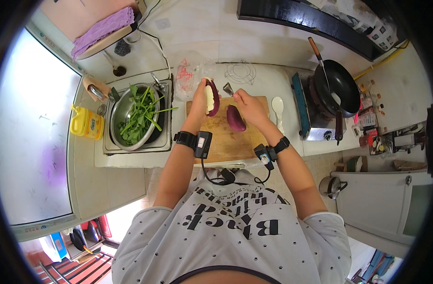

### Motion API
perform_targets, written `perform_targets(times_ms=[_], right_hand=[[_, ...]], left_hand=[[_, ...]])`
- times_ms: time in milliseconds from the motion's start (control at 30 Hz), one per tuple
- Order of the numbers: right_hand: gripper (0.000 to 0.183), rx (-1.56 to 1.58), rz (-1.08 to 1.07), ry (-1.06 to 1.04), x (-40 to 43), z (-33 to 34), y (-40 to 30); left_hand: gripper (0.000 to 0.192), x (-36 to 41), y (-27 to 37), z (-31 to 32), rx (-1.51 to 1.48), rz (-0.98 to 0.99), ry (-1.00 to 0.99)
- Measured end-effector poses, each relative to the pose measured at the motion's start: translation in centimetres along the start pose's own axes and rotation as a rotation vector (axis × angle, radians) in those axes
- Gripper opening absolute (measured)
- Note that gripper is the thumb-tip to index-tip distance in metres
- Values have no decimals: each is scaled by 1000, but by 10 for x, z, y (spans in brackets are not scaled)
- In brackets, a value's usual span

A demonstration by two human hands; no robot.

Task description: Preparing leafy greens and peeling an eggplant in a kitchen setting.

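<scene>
My left hand [201,98] holds a partly peeled eggplant [214,99] upright over the upper left part of a wooden cutting board [220,145]. Pale flesh shows on its left side and purple skin on its right. In my right hand [250,106] is a metal peeler [228,88], its head pointing up and left, apart from the eggplant. A second purple eggplant piece [235,119] lies on the board between my hands. Both wrists wear black strapped devices.
A steel bowl of leafy greens [136,117] sits in the sink at left, beside a yellow bottle [86,122]. A clear plastic bag [188,76] lies behind the board. Rightward are a white spoon [277,106] and a gas stove [301,106] bearing a black wok [344,81].
</scene>
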State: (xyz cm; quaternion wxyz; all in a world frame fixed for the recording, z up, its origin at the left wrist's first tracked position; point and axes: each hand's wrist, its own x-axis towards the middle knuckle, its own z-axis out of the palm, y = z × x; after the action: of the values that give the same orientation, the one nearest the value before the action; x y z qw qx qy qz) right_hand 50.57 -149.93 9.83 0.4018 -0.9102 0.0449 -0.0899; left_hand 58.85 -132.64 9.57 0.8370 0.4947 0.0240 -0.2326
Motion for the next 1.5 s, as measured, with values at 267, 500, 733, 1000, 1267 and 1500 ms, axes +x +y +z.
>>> perform_targets(times_ms=[267, 500, 733, 1000, 1267, 1500], right_hand=[[28, -139, -101, 21, 11, -38, -14], [31, -400, -413, 75, 25, -49, -6], [28, -593, -550, 23, 24, -53, -28], [28, -654, -609, 23, 26, -48, -37], [29, -648, -571, 30, 29, -43, -27], [28, -705, -532, 37, 27, -46, -18]], left_hand=[[33, -4, 9, -7, 34, -13, -173], [32, -30, 31, 2, 166, -261, -243], [36, -24, 34, -7, 481, -333, -220], [39, -22, 34, -5, 598, -293, -205], [41, -25, 36, 3, 675, -325, -159], [39, -22, 32, 1, 721, -349, -168]])
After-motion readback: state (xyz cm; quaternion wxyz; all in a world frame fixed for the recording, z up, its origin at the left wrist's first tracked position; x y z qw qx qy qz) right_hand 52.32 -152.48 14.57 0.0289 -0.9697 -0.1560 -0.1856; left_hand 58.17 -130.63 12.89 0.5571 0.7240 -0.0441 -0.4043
